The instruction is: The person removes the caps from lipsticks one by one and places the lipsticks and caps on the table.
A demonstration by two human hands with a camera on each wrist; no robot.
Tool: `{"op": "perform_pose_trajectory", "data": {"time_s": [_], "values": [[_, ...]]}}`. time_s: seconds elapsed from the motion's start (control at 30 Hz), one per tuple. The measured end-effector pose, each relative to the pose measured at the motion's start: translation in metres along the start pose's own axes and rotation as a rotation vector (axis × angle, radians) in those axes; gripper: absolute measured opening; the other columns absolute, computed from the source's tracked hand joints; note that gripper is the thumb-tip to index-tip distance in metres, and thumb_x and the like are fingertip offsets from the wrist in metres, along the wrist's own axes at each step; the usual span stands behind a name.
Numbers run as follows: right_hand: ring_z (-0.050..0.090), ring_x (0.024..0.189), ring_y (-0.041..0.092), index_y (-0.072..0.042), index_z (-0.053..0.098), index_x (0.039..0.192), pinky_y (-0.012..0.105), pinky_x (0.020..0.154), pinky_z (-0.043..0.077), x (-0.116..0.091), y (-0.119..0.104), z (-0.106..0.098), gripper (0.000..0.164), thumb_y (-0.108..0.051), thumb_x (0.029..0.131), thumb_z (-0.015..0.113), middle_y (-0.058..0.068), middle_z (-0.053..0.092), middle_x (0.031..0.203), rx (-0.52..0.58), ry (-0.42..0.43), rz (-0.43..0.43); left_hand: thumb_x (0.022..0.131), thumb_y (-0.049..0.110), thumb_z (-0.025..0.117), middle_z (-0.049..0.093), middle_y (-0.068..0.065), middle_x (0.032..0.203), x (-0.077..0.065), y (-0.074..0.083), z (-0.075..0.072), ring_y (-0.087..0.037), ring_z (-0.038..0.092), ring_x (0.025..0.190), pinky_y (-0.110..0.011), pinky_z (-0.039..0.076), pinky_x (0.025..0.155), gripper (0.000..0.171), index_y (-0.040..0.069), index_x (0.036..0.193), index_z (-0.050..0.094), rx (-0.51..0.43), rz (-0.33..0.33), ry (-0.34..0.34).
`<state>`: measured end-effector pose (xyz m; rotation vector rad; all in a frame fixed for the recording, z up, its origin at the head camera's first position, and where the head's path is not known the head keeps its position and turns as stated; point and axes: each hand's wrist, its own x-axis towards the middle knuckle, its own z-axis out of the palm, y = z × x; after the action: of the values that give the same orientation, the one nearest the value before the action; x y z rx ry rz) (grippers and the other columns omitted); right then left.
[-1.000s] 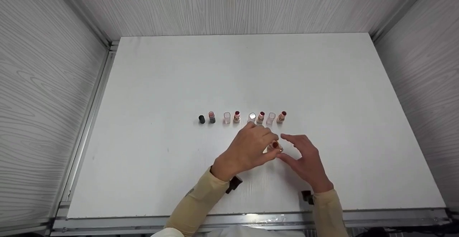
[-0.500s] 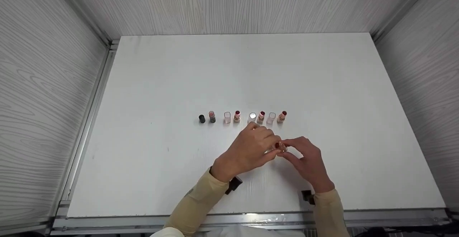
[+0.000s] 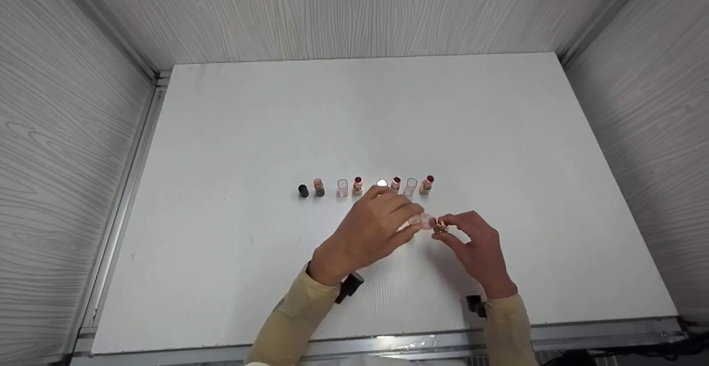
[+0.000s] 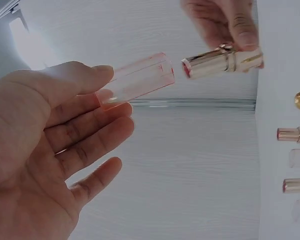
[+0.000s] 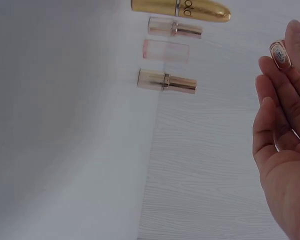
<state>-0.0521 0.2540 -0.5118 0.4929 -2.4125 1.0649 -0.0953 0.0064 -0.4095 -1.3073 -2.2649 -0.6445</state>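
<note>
My left hand pinches a clear pinkish lipstick cap between thumb and fingers. Just beyond its mouth, a gold lipstick points its red tip toward the cap, with a small gap between them. Thumb and fingers of my right hand grip the lipstick by its base, whose label end shows in the right wrist view. Both hands are raised in front of a row of lipsticks and caps. In the head view, my left hand partly hides the middle of that row.
Along the row stand a black cap, a dark-based lipstick, clear caps and red-tipped lipsticks. A gold tube with lettering also stands there. Wood-grain panels enclose the white table.
My right hand has closed on the lipstick base, and the lipstick has come out of the clear cap to the right. My left hand, with the cap, has shifted slightly left.
</note>
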Motion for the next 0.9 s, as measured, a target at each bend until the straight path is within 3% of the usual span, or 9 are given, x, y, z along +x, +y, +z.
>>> {"op": "perform_pose_trajectory", "data": {"time_s": [0.17,0.4,0.6,0.9], "values": [[0.066,0.093,0.011,-0.011,0.076,0.11,0.013,0.083,0.048,0.0,0.004,-0.004,0.04,-0.004,0.072,0.088,-0.001,0.074,0.099,-0.023,0.03,0.04,0.093,0.023,0.073,0.075,0.0,0.101,0.004,-0.011,-0.012,-0.016,0.069,0.098,-0.037,0.051,0.095,0.02,0.011,0.109,0.076,0.042,-0.036,0.012],[0.066,0.093,0.014,-0.011,0.075,0.112,0.013,0.084,0.046,-0.003,0.004,-0.005,0.042,-0.003,0.073,0.088,0.002,0.074,0.1,-0.012,0.045,0.052,0.095,0.022,0.071,0.075,-0.002,0.101,0.02,-0.03,-0.005,-0.017,0.07,0.097,-0.039,0.051,0.094,0.02,0.011,0.111,0.075,0.066,-0.062,-0.019],[0.065,0.094,0.01,-0.011,0.075,0.114,0.014,0.084,0.047,-0.006,0.007,-0.009,0.045,-0.001,0.072,0.088,0.001,0.074,0.102,-0.032,0.068,0.04,0.096,0.023,0.069,0.074,-0.002,0.106,0.043,-0.044,0.008,-0.018,0.069,0.102,-0.04,0.049,0.097,0.021,0.013,0.114,0.074,0.082,-0.085,-0.126],[0.065,0.095,0.011,-0.012,0.075,0.114,0.015,0.084,0.047,-0.009,0.01,-0.015,0.044,-0.003,0.073,0.088,0.001,0.075,0.105,-0.052,0.071,0.067,0.1,0.028,0.064,0.073,0.001,0.114,0.072,-0.052,0.037,-0.016,0.067,0.11,-0.039,0.047,0.101,0.024,0.018,0.12,0.071,0.135,-0.105,-0.287]]}}
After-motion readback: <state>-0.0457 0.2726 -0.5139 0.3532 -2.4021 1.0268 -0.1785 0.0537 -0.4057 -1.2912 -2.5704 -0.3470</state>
